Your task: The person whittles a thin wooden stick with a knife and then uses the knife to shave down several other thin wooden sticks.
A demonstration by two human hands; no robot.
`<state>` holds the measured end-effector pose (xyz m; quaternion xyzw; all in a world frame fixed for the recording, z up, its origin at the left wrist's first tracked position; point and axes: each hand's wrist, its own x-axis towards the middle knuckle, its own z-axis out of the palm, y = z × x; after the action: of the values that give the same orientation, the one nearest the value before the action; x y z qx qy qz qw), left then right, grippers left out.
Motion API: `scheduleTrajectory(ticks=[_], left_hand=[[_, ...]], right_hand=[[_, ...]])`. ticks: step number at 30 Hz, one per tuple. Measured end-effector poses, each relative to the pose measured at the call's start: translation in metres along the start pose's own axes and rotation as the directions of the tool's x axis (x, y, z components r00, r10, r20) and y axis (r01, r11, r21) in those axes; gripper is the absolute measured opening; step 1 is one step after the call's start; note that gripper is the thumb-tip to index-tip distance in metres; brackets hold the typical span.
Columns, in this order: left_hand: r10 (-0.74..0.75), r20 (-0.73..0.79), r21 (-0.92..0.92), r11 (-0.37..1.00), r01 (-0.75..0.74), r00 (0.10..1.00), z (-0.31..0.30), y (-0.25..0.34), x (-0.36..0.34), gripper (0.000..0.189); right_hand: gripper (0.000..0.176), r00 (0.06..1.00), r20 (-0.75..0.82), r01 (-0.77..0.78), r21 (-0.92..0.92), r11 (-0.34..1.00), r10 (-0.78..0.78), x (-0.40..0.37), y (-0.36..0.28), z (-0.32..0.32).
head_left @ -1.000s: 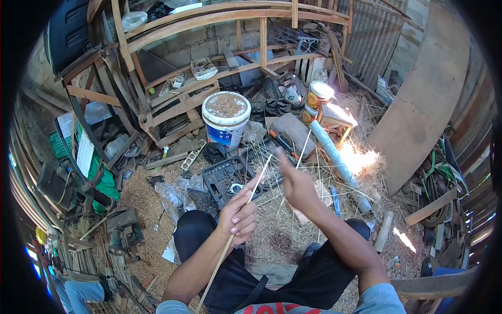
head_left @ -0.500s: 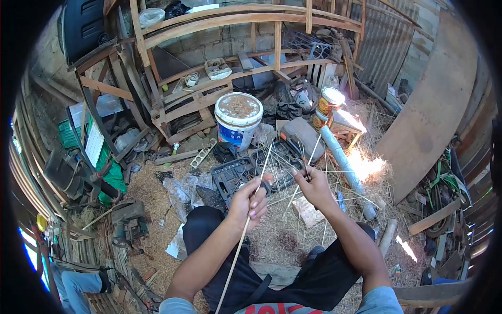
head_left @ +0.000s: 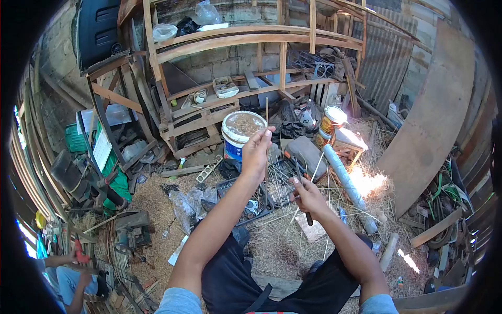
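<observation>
My left hand (head_left: 255,156) is raised in front of the white bucket (head_left: 244,137), its fingers closed on a thin bamboo strip (head_left: 267,112). The strip stands nearly upright, and its lower part runs down past the wrist. Lower and to the right, my right hand (head_left: 309,198) grips a slim knife (head_left: 309,219). The butt of its dark handle shows below the palm, and the narrow blade points up and away from me. Beyond the knife, several pale strips lean and lie over the floor litter, beside an open tool case (head_left: 252,201).
A grey-blue pipe (head_left: 342,172) leans right of my hands, near stacked paint cans (head_left: 333,119). A wooden frame (head_left: 235,46) spans the back. At lower left, a co-worker's hand holds a red-handled tool (head_left: 79,251). A bench machine (head_left: 130,230) stands left.
My left hand has risen and moved away from me with the strip, which is now near upright. My right hand has lowered slightly and the knife has turned. The co-worker's arms have come into view.
</observation>
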<state>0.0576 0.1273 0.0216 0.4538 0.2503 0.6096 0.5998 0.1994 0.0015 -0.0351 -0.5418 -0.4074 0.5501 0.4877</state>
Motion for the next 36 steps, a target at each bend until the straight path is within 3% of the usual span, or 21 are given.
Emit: scheduleTrajectory(ticks=[3,4,5,8,11,12,15,16,20,21,22,24,27,29,31,32,33,35,36], left_hand=[[-0.034,0.065,0.079,0.996,0.028,0.997,-0.002,-0.010,-0.017,0.025],[-0.155,0.109,0.048,0.987,0.150,0.982,-0.001,-0.004,-0.026,0.027],[-0.134,0.169,0.090,0.989,0.120,0.976,-0.002,-0.004,-0.030,0.027],[-0.076,0.358,0.211,0.978,-0.001,0.931,0.000,0.001,-0.035,0.026],[0.034,0.606,0.358,0.880,-0.311,0.795,-0.001,-0.001,-0.029,0.027],[0.046,0.658,0.374,0.846,-0.379,0.752,0.001,0.005,-0.032,0.026],[-0.041,0.706,0.315,0.913,-0.261,0.707,0.006,0.009,-0.040,0.026],[-0.168,0.689,0.283,0.958,-0.049,0.705,0.007,0.008,-0.041,0.029],[-0.351,0.623,0.163,0.932,0.324,0.698,0.002,0.019,-0.046,0.032],[-0.394,0.609,0.187,0.915,0.358,0.689,0.000,0.019,-0.048,0.033],[-0.437,0.591,0.212,0.895,0.392,0.678,-0.003,0.020,-0.051,0.033],[-0.537,0.535,0.250,0.838,0.485,0.652,-0.009,0.022,-0.060,0.041],[-0.588,0.554,0.321,0.804,0.500,0.590,-0.023,0.020,-0.067,0.050],[-0.682,0.532,0.325,0.712,0.623,0.501,-0.024,0.019,-0.076,0.052],[-0.730,0.543,0.345,0.645,0.682,0.415,-0.023,0.011,-0.083,0.051],[-0.720,0.559,0.321,0.645,0.693,0.412,-0.019,0.009,-0.087,0.045],[-0.703,0.565,0.240,0.642,0.728,0.433,-0.017,0.005,-0.087,0.044],[-0.670,0.559,0.077,0.629,0.774,0.488,-0.017,0.002,-0.084,0.041],[-0.673,0.534,0.055,0.632,0.773,0.512,-0.013,0.008,-0.082,0.039]], right_hand=[[0.047,0.986,0.097,-0.141,0.075,0.987,0.134,0.016,0.017,-0.004],[0.053,0.981,0.120,-0.165,0.085,0.983,0.154,0.020,0.020,-0.002],[0.053,0.974,0.124,-0.206,0.158,0.966,0.188,0.025,0.023,-0.001],[0.048,0.966,0.097,-0.259,0.363,0.895,0.240,0.036,0.018,0.004],[0.034,0.990,-0.033,-0.115,0.399,0.910,0.139,0.059,0.022,-0.009],[0.021,0.983,-0.117,-0.075,0.454,0.888,0.143,0.055,0.010,-0.009],[0.022,0.950,-0.312,0.135,0.394,0.909,-0.006,0.082,0.021,-0.045],[0.023,0.926,-0.374,0.201,0.365,0.909,-0.054,0.081,0.017,-0.055],[0.026,0.770,-0.597,0.402,0.181,0.898,-0.224,0.071,0.000,-0.076],[0.026,0.719,-0.643,0.438,0.125,0.890,-0.264,0.070,-0.001,-0.079],[0.030,0.734,-0.616,0.438,0.109,0.892,-0.285,0.067,0.001,-0.085],[0.025,0.677,-0.646,0.471,0.013,0.882,-0.352,0.067,0.004,-0.088],[0.031,0.643,-0.596,0.484,-0.169,0.859,-0.480,0.069,0.010,-0.095],[0.038,0.638,-0.542,0.506,-0.240,0.828,-0.547,0.066,0.012,-0.095],[0.040,0.650,-0.553,0.515,-0.185,0.837,-0.522,0.062,0.007,-0.084],[0.041,0.652,-0.561,0.518,-0.162,0.840,-0.510,0.061,0.003,-0.079],[0.045,0.600,-0.533,0.547,-0.271,0.792,-0.597,0.068,0.007,-0.081],[0.047,0.673,-0.513,0.465,-0.266,0.844,-0.532,0.041,-0.023,-0.052],[0.047,0.602,-0.461,0.531,-0.379,0.758,-0.652,0.045,-0.021,-0.051]])
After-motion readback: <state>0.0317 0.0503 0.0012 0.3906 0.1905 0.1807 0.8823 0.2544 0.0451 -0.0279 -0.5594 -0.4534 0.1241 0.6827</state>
